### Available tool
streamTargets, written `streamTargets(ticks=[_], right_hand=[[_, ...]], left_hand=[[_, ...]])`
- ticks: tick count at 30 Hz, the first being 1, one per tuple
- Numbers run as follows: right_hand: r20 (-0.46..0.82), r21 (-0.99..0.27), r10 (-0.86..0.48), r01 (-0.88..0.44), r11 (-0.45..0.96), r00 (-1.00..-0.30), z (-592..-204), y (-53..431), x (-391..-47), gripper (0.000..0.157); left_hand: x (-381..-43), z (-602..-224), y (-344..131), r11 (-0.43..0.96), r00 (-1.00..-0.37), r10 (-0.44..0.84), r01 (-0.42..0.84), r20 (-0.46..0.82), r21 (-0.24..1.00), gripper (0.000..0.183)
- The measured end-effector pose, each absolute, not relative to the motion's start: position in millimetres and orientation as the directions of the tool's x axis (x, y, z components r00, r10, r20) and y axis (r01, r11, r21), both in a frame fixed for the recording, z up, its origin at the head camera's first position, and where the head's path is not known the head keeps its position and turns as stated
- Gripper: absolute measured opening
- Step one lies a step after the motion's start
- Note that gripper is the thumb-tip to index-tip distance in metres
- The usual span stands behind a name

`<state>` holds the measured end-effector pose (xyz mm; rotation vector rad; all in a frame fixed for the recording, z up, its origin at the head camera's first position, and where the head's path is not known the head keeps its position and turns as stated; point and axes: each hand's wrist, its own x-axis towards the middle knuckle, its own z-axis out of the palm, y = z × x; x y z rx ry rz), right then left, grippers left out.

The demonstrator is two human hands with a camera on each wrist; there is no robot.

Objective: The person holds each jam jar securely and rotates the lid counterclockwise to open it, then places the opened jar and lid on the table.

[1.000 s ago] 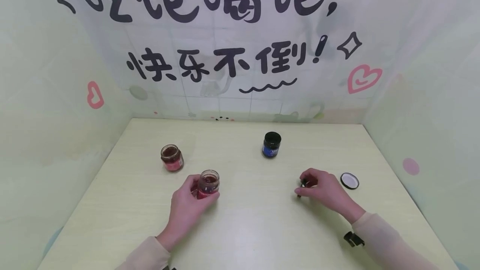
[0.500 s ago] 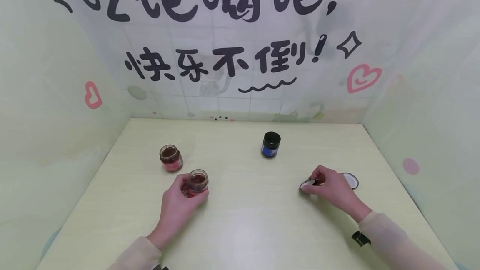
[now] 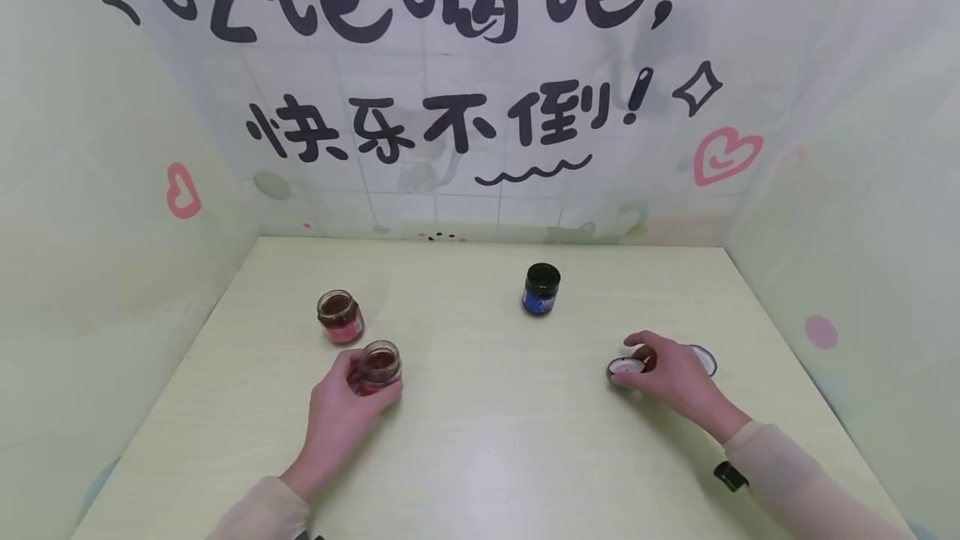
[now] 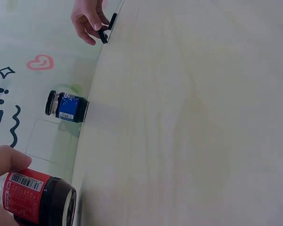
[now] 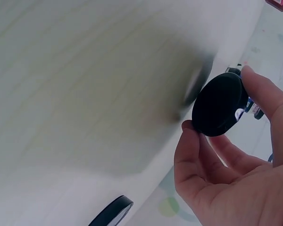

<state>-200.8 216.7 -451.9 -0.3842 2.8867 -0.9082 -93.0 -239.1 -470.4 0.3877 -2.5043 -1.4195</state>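
Observation:
My left hand (image 3: 337, 407) grips an open glass jar (image 3: 381, 365) round its side, low over the table. Its red label (image 4: 24, 192) with a barcode faces the left wrist camera. Over on the right, my right hand (image 3: 678, 380) pinches a jar lid (image 3: 627, 366) by its edge between thumb and fingers. The lid's white inside faces up in the head view, while the right wrist view shows its black outside. Right behind that hand, a second lid (image 3: 705, 359) lies white side up, partly covered by the hand.
Another open jar (image 3: 342, 325) with a red label stands just behind my left hand. A dark jar (image 3: 541, 290) with a blue label and a black lid on it stands further back, right of the middle. Printed walls (image 3: 480, 215) close off the table's back and sides.
My left hand has moved left with the jar, closer to the other red-labelled jar. My right hand has shifted slightly right and tipped the lid from edge-on to white side up.

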Motion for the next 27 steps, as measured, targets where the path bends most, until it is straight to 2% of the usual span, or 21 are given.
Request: streamTargets(ticks=[13, 27], right_hand=[[0.019, -0.538, -0.304, -0.266, 0.8, -0.952, -452.2, 222.2, -200.7, 0.059], [0.058, -0.434, -0.314, -0.307, 0.847, -0.948, -457.4, 227.4, -200.5, 0.056]], left_hand=[[-93.4, -471.1, -247.0, 0.474, -0.938, -0.343, -0.12, 0.057, 0.872, 0.061], [-99.8, -475.1, -256.8, 0.428, -0.929, -0.369, -0.145, 0.026, 0.892, 0.062]])
